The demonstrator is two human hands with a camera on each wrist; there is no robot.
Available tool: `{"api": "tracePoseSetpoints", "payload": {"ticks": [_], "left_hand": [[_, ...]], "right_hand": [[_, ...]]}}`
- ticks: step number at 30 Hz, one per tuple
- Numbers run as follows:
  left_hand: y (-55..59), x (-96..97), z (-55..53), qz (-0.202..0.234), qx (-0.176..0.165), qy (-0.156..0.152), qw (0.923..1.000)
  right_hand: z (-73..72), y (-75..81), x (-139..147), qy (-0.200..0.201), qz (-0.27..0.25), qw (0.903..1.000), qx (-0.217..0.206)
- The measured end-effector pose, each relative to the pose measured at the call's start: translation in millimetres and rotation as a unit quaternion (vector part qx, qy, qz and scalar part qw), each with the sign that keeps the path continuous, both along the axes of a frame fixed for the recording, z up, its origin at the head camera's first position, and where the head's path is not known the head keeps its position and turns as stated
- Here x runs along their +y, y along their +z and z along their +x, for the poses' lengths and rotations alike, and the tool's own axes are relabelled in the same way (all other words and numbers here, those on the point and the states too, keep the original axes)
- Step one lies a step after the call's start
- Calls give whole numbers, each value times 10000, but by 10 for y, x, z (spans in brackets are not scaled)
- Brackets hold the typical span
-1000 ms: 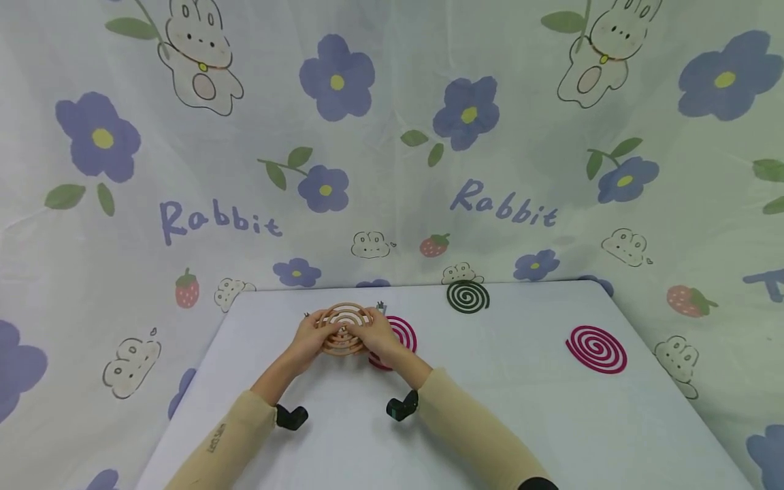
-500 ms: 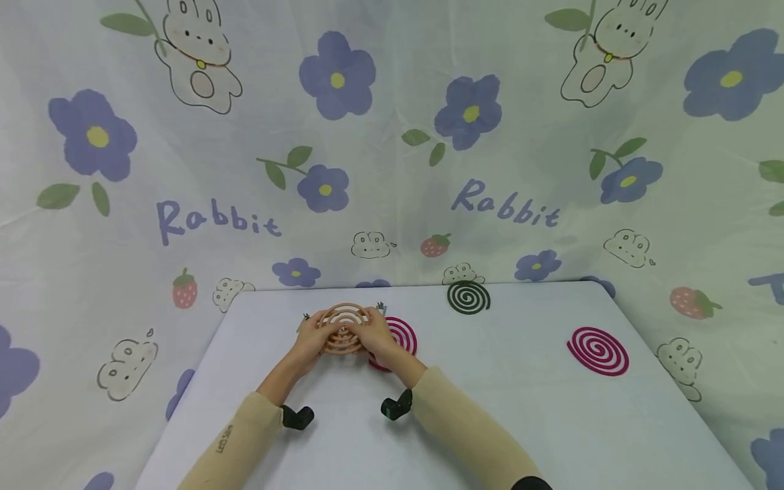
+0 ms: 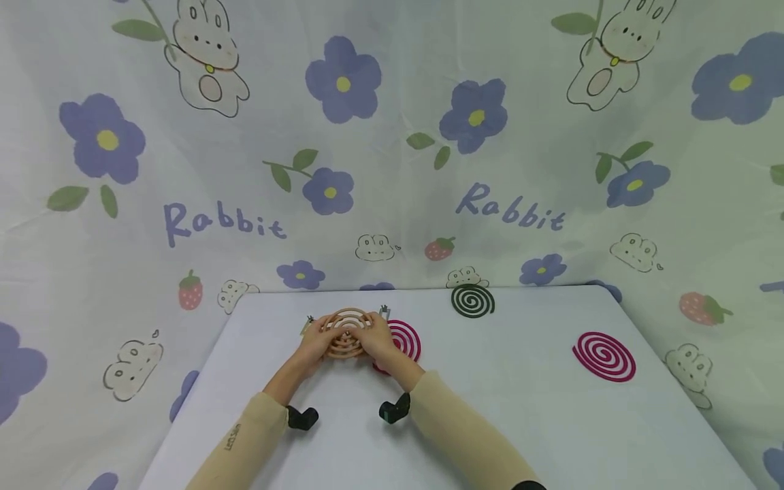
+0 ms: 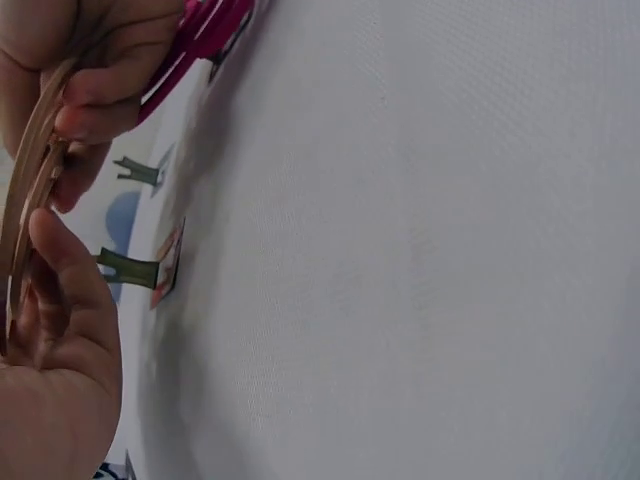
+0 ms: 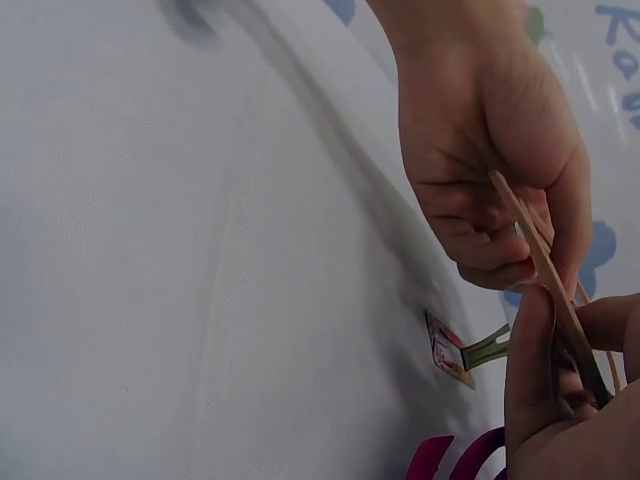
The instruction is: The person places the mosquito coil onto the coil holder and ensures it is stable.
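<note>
Both hands hold a tan mosquito coil (image 3: 344, 355) tilted up above the table. My left hand (image 3: 311, 344) grips its left side and my right hand (image 3: 380, 338) its right side, with both thumbs near the centre. Edge-on in the left wrist view, the coil (image 4: 22, 215) shows as two thin layers slightly apart. The coil (image 5: 545, 265) also runs between the fingers in the right wrist view. A small forked green coil stand (image 4: 130, 268) on a square base stands behind my left hand. Another stand (image 3: 384, 312) is beyond my right hand.
A magenta coil (image 3: 409, 340) lies partly hidden under my right hand and wrist. Farther right, another magenta coil (image 3: 604, 356) lies on the white table (image 3: 508, 408). A dark green coil (image 3: 472, 301) lies at the back edge, before a printed curtain (image 3: 392, 150).
The head view has shifted slightly. Both hands keep hold of the tan coil with only small movement, and more of the stand behind my left hand shows.
</note>
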State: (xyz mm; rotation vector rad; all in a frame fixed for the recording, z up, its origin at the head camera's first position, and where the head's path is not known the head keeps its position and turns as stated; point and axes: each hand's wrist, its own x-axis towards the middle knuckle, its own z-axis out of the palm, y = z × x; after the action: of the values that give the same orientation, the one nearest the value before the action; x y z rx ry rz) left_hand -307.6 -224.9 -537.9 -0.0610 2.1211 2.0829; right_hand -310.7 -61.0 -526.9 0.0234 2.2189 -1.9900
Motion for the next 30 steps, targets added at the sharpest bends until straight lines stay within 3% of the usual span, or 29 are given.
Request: {"api": "tracePoseSetpoints", "payload": {"ticks": [7,14,30], "left_hand": [[25,13,-28,-28,-166,55,9998],[-67,12,-86,-64,-242,194,9995],[-82,-27,-103,-186,-166,82,9997]], "right_hand": [[-31,30,-4,-119,450,9989,18],[-62,18,-30,-322,714,9966,-241],[-101,61,-51,-282,753,9950,-595]]}}
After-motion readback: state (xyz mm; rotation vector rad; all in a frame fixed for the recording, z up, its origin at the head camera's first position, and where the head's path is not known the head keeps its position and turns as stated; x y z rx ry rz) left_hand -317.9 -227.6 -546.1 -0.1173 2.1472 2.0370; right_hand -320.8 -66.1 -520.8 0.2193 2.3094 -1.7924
